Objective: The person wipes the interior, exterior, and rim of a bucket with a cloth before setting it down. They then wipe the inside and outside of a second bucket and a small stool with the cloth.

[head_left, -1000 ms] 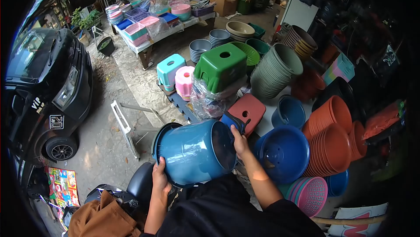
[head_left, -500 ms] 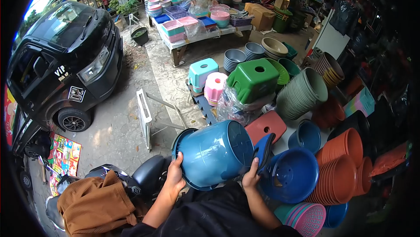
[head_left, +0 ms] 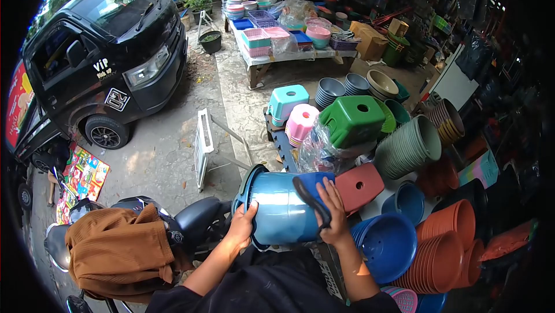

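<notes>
A blue plastic bucket (head_left: pixel 282 208) lies sideways in front of my body, its rim to the left and its base to the right. My left hand (head_left: pixel 241 224) is closed on the rim side, with the thumb along the outer wall. With my right hand (head_left: pixel 333 212) I hold a flat blue pad with a black edge (head_left: pixel 312 194) against the base end of the bucket. The fingers of that hand lie stretched over the pad. The pad and hand cover most of the base.
Beyond the bucket are a reddish stool (head_left: pixel 359 187), a green stool (head_left: pixel 354 121) and stacked pots (head_left: pixel 409 148). Blue basins (head_left: pixel 388 246) stand at the right. A motorcycle seat (head_left: pixel 199 220) under a brown cloth (head_left: pixel 121 249) is at the left, near a black pickup (head_left: pixel 104 70).
The blue pad has moved from beside the bucket onto its base end, with my right hand turned over it. The bucket's base has swung away from view. The camera view has shifted left.
</notes>
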Demonstrator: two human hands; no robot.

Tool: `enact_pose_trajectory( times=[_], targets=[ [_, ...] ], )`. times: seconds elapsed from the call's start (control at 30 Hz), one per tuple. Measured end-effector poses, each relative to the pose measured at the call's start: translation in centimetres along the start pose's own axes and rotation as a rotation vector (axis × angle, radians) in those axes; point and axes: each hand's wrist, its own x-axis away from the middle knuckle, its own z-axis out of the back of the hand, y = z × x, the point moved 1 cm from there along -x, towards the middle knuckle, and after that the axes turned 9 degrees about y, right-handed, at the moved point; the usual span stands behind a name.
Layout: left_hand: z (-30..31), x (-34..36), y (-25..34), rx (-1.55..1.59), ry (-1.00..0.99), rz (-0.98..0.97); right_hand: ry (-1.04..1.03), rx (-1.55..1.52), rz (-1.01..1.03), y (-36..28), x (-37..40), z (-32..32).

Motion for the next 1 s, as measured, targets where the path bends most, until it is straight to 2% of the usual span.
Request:
enact_pose_trajectory(
  times=[0.03, 0.1, 0.17, 0.23, 0.3, 0.37, 0.43, 0.47, 0.5, 0.57, 0.63, 0.7, 0.77, 0.83, 0.93, 1.0],
  targets=[
    [0.7, -0.3, -0.1, 0.008, 0.0, -0.006, 0.178, -0.287, -0.214, 2.4, 0.4, -1.1],
    [1.2, 0.0, 0.5, -0.02, -0.077, -0.056, 0.296, -0.615, -0.818, 6.9, 2.6, -2.3],
    [1.2, 0.6, 0.8, 0.019, -0.078, -0.04, 0.252, -0.486, -0.985, 9.0, 4.0, -2.2],
    [1.2, 0.8, 0.9, -0.161, -0.157, -0.132, 0.252, -0.46, -0.993, 10.3, 5.5, -2.2],
    [0.7, 1.7, 1.5, -0.235, -0.135, -0.146, 0.211, -0.409, -0.989, 10.7, 7.0, -1.8],
    [-0.5, 2.8, 3.2, -0.56, -0.17, -0.231, 0.236, -0.388, -0.999, 11.7, 8.2, -0.8],
    [-0.6, 2.7, 3.2, -0.621, -0.194, -0.285, 0.519, -0.51, -1.045, 11.9, 8.5, 0.5],
    [-0.4, 2.4, 2.9, -0.883, -0.234, -0.42, 0.615, -0.483, -1.029, 12.6, 8.7, 1.0],
    [-0.7, 2.4, 3.1, -1.144, -0.277, -0.555, 0.656, -0.495, -1.017, 10.5, 7.2, 2.2],
    [-1.7, 2.6, 3.3, -1.137, -0.382, -0.599, 0.688, -0.534, -0.903, 8.7, 5.4, 3.7],
    [-2.5, 2.5, 3.1, -1.246, -0.538, -0.892, 0.687, -0.508, -0.862, 7.7, 3.7, 4.7],
    [-3.3, 2.4, 3.1, -1.293, -0.631, -0.92, 0.51, -0.576, -0.722, 5.8, 1.3, 5.0],
    [-4.0, 2.5, 2.7, -1.394, -0.692, -1.007, 0.358, -0.606, -0.75, 3.3, -0.5, 5.1],
    [-4.9, 2.7, 2.1, -1.432, -0.8, -0.988, 0.168, -0.518, -0.74, 2.5, -1.0, 4.5],
    [-5.3, 2.0, 1.2, -1.522, -0.806, -1.11, 0.23, -0.534, -0.833, 2.4, -0.1, 4.3],
    [-5.9, 2.0, 0.9, -1.56, -0.854, -1.173, 0.369, -0.58, -0.847, 2.9, 1.5, 4.0]
  ],
)
